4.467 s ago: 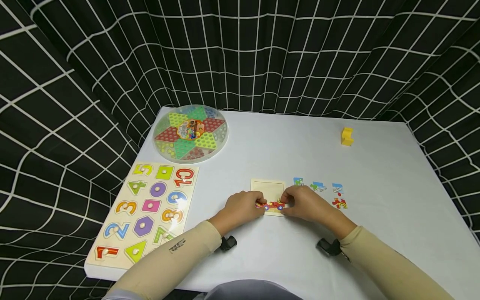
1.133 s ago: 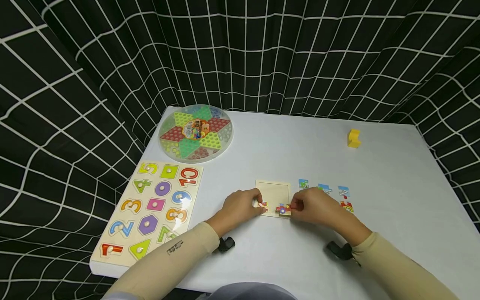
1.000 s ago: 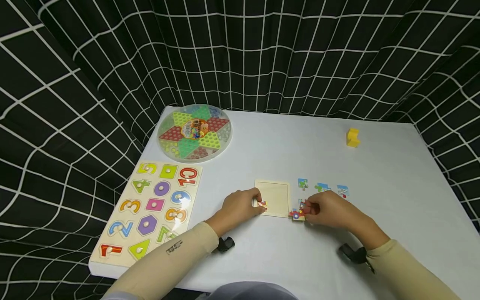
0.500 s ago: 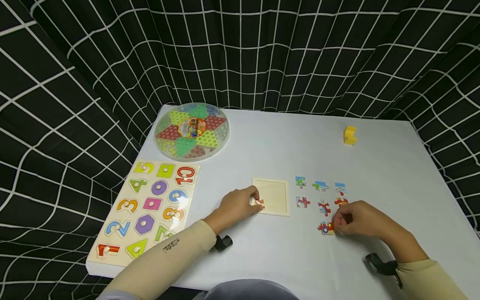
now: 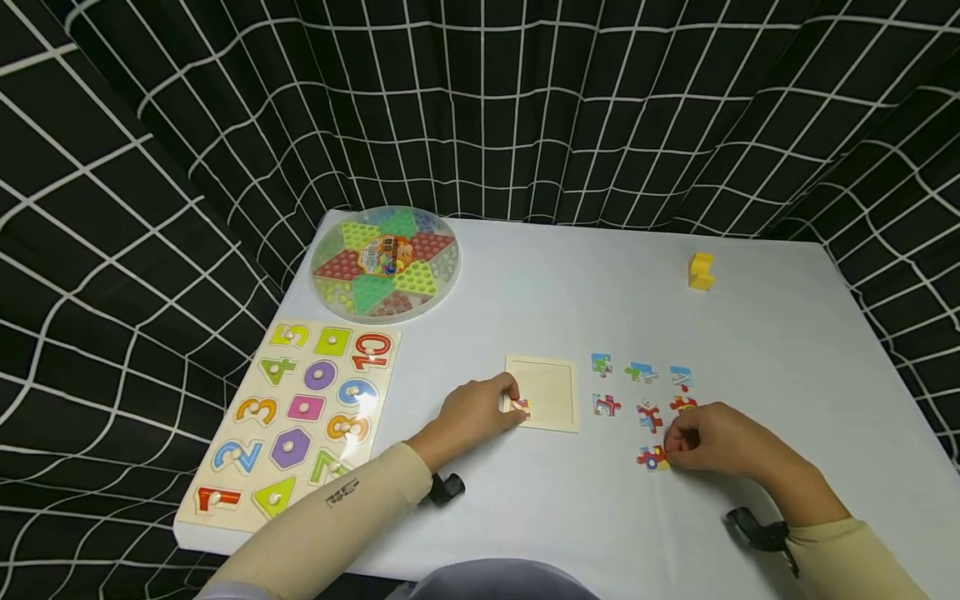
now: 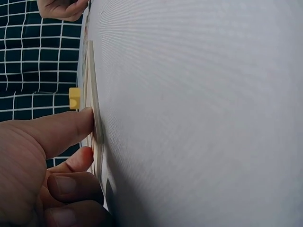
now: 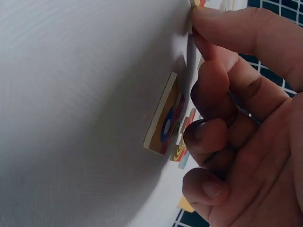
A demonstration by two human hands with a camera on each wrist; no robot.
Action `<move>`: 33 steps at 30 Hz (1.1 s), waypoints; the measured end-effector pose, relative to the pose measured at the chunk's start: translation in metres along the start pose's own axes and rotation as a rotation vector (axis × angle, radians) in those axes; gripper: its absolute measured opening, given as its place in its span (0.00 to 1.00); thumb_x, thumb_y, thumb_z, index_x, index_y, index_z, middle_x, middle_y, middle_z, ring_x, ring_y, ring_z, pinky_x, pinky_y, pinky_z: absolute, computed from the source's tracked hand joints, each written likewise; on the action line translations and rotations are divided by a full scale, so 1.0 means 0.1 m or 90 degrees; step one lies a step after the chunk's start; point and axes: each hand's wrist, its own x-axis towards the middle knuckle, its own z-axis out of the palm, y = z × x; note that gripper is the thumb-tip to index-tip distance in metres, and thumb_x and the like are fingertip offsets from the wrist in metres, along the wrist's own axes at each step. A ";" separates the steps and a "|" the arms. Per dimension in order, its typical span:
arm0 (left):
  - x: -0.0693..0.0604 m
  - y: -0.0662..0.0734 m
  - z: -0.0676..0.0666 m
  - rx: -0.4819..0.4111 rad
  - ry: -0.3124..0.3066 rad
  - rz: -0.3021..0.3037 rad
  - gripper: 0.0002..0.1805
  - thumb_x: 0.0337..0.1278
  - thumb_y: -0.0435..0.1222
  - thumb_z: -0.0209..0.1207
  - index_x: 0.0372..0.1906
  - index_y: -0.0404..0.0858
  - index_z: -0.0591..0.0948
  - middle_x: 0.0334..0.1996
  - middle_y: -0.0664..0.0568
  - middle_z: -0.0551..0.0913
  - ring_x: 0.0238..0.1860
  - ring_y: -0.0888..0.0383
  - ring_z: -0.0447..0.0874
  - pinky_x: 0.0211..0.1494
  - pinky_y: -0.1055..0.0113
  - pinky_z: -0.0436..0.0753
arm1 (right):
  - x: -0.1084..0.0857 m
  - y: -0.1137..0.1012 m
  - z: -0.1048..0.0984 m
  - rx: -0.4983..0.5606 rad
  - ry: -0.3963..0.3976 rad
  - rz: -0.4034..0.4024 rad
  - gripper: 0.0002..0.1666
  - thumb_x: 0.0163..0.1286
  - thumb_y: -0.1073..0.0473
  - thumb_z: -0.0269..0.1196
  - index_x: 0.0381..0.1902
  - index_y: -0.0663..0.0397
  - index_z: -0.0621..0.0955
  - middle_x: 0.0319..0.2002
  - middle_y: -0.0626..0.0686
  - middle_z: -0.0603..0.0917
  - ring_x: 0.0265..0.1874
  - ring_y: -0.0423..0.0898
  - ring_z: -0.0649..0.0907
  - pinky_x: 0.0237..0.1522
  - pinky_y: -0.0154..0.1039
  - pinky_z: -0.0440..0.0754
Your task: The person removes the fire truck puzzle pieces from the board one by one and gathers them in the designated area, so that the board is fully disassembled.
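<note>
My left hand [image 5: 472, 412] is at the near left corner of a small wooden puzzle tray [image 5: 558, 400]. Its thumb and index finger pinch a small picture puzzle piece [image 5: 522, 406] there, mostly covered by the fingers. The left wrist view shows that thumb against the tray's edge [image 6: 97, 113]. Well to the right of the tray, my right hand [image 5: 712, 437] pinches a red jigsaw piece with a blue wheel [image 5: 652, 457], low at the tabletop. Below its curled fingers, the right wrist view shows another wheel piece [image 7: 165, 118] lying on the table.
Several loose jigsaw pieces [image 5: 641, 372] lie in rows right of the tray. A number-and-shape peg board [image 5: 288, 408] stands at the left, with a round marble game board [image 5: 386, 267] behind it. A yellow block [image 5: 701, 272] sits at the back right.
My right hand has moved away from the tray to the right, carrying the wheel piece down to the table near the loose pieces. My left hand has stayed at the tray corner.
</note>
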 end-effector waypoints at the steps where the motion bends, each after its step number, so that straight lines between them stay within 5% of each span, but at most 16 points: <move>1: 0.00 0.00 0.00 0.002 0.002 0.002 0.13 0.57 0.51 0.66 0.41 0.54 0.76 0.12 0.58 0.71 0.18 0.60 0.63 0.25 0.65 0.65 | 0.00 0.00 0.00 -0.003 -0.002 -0.002 0.12 0.53 0.61 0.74 0.23 0.40 0.80 0.19 0.38 0.74 0.22 0.36 0.72 0.24 0.33 0.72; 9: -0.02 0.04 -0.04 0.027 -0.009 0.007 0.11 0.61 0.46 0.61 0.46 0.51 0.76 0.11 0.57 0.69 0.16 0.60 0.60 0.22 0.65 0.64 | 0.09 -0.09 -0.09 0.024 0.006 -0.022 0.14 0.54 0.58 0.75 0.21 0.41 0.78 0.17 0.38 0.73 0.20 0.36 0.72 0.22 0.32 0.70; 15: -0.01 0.04 -0.07 0.017 -0.019 -0.018 0.22 0.59 0.45 0.64 0.55 0.48 0.72 0.15 0.55 0.73 0.18 0.58 0.66 0.23 0.63 0.68 | 0.45 -0.47 0.00 0.010 0.034 -0.063 0.09 0.61 0.56 0.71 0.25 0.43 0.81 0.18 0.38 0.75 0.17 0.36 0.71 0.19 0.33 0.70; 24: 0.01 0.04 -0.06 0.018 -0.048 -0.031 0.38 0.59 0.48 0.66 0.71 0.45 0.65 0.38 0.45 0.86 0.37 0.54 0.82 0.40 0.57 0.78 | 1.03 -1.12 0.31 -0.039 0.035 -0.116 0.03 0.62 0.61 0.68 0.35 0.52 0.86 0.23 0.40 0.80 0.20 0.36 0.73 0.25 0.34 0.73; 33: 0.02 0.04 -0.10 0.018 -0.079 -0.028 0.41 0.57 0.51 0.67 0.72 0.45 0.64 0.43 0.44 0.85 0.43 0.52 0.83 0.45 0.57 0.78 | 1.20 -1.28 0.41 -0.088 0.060 -0.134 0.03 0.57 0.65 0.67 0.30 0.53 0.86 0.19 0.39 0.76 0.20 0.37 0.72 0.26 0.34 0.72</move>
